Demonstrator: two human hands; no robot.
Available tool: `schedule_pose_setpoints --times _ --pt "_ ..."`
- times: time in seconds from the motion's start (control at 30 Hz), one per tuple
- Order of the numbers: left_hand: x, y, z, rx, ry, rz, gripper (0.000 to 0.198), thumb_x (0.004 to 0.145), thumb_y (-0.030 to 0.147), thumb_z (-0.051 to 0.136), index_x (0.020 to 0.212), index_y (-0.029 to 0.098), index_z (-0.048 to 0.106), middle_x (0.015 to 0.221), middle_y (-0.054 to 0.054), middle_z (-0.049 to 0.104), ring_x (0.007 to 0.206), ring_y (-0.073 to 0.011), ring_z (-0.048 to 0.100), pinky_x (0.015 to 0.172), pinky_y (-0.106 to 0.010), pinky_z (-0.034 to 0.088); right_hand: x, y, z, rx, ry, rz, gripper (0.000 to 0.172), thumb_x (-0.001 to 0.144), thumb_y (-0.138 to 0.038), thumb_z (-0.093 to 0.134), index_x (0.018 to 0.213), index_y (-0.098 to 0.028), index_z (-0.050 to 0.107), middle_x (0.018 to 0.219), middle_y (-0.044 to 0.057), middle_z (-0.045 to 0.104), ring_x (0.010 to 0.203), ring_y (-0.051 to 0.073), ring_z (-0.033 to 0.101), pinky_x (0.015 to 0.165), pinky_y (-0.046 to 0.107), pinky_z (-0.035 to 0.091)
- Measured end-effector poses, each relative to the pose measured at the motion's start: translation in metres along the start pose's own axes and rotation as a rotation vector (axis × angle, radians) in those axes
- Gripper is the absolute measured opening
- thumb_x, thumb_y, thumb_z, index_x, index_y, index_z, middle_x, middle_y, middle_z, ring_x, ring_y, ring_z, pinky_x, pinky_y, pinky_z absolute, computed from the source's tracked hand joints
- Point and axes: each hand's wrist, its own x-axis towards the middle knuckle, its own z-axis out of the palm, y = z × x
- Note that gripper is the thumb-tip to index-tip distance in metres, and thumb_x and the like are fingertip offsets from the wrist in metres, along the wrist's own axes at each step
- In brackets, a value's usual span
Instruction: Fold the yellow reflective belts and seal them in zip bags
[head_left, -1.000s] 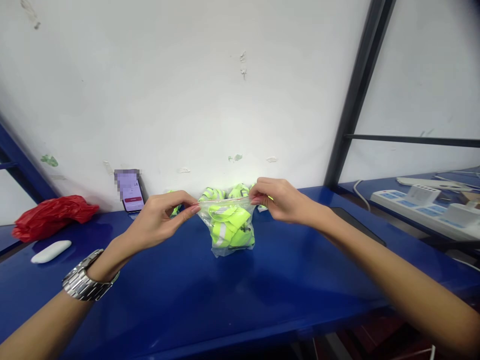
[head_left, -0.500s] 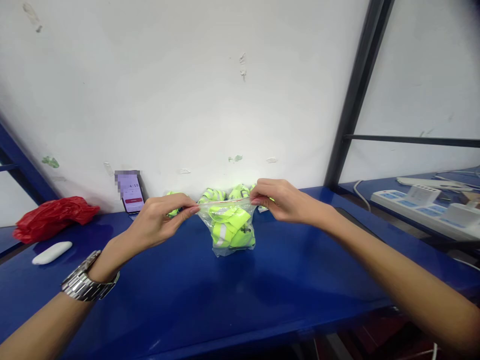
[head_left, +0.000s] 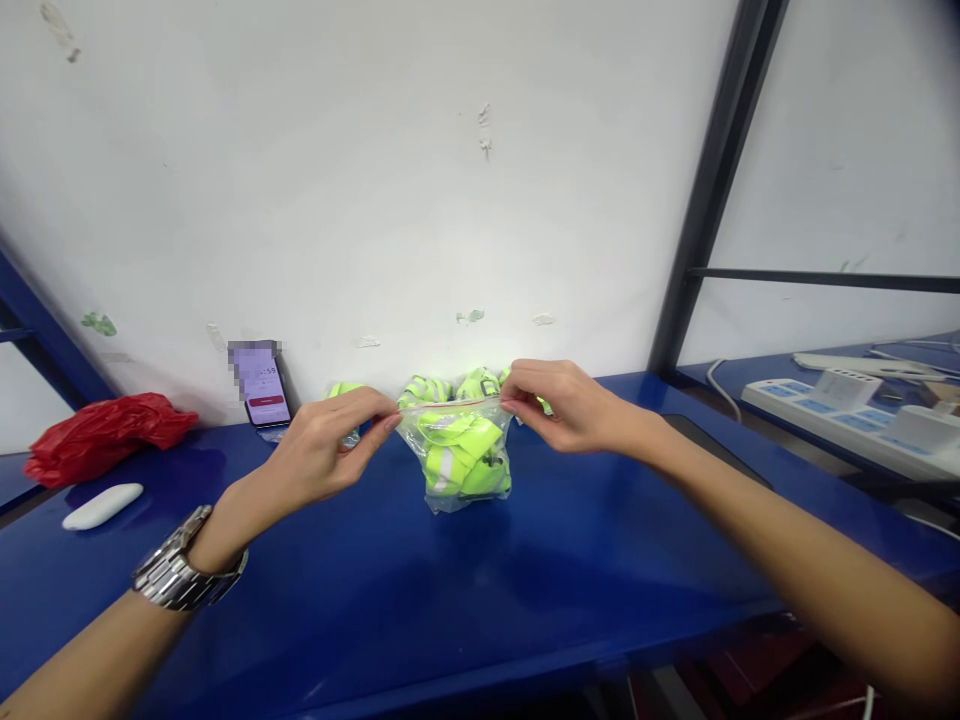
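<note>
A clear zip-lock bag [head_left: 457, 498] stands upright on the blue table, its red-lined seal stretched level across the top. Inside it is a folded neon-yellow piece with pale reflective strips [head_left: 459, 455]. My left hand [head_left: 330, 440], with a metal watch [head_left: 187, 565] at the wrist, pinches the left end of the seal between thumb and finger. At the opposite end, my right hand [head_left: 559, 405] grips the bag's top corner in the same way. Behind the bag, partly hidden, are several similar neon-yellow bundles [head_left: 427, 388] near the wall.
Left on the blue table [head_left: 450, 620] are a crumpled red plastic bag [head_left: 112, 435], a white oval case [head_left: 103, 506] and a phone [head_left: 264, 385] leaning on the wall. A dark flat object [head_left: 712, 448] lies behind my right forearm. White power strips [head_left: 847, 420] sit far right, beyond a dark post [head_left: 712, 190].
My left hand and wrist have shifted slightly right and down, its thumb and finger still at the seal. The right hand stays at its corner, and the bag stands in the same spot.
</note>
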Motion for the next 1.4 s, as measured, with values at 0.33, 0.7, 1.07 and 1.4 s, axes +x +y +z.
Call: schedule_pose_setpoints --times 0.33,0.7,1.07,1.4 --pt "0.005 0.003 -0.001 -0.300 -0.166 -0.336 0.034 0.091 0.042 0.055 0.115 0.018 0.059 0.101 -0.008 0.069 0.084 -0.0169 0.064 0.066 -0.024 0.052 0.002 -0.004 -0.004 0.097 0.002 0.103 0.011 0.087 -0.015 0.051 0.078 -0.015 0.057 0.070 0.002 0.055 0.061 0.012 0.046 0.058 0.026 0.034" --pt "0.021 0.010 -0.005 -0.243 -0.205 -0.145 0.026 0.095 0.035 0.050 0.116 0.021 0.056 0.110 -0.007 0.062 0.092 -0.0156 0.060 0.078 -0.026 0.049 -0.001 -0.006 -0.004 0.115 0.016 0.092 0.012 0.092 -0.019 0.050 0.101 -0.016 0.058 0.077 0.002 0.060 0.064 0.012 0.052 0.061 0.025 0.039" --pt "0.024 0.019 -0.013 -0.386 -0.576 -0.219 0.022 0.099 0.032 0.038 0.093 0.021 0.056 0.093 -0.002 0.051 0.079 -0.0132 0.049 0.074 -0.026 0.043 0.001 -0.010 -0.006 0.114 -0.046 0.061 0.011 0.090 -0.013 0.049 0.094 -0.015 0.059 0.075 0.002 0.057 0.066 0.012 0.049 0.061 0.025 0.036" --pt "0.026 0.030 -0.016 -0.522 -0.592 -0.204 0.017 0.096 0.030 0.047 0.087 0.021 0.058 0.087 0.000 0.053 0.077 -0.0129 0.049 0.069 -0.025 0.040 -0.004 -0.017 -0.008 0.105 -0.070 0.103 0.015 0.091 -0.013 0.047 0.100 -0.016 0.058 0.082 0.004 0.058 0.072 0.015 0.051 0.068 0.029 0.040"
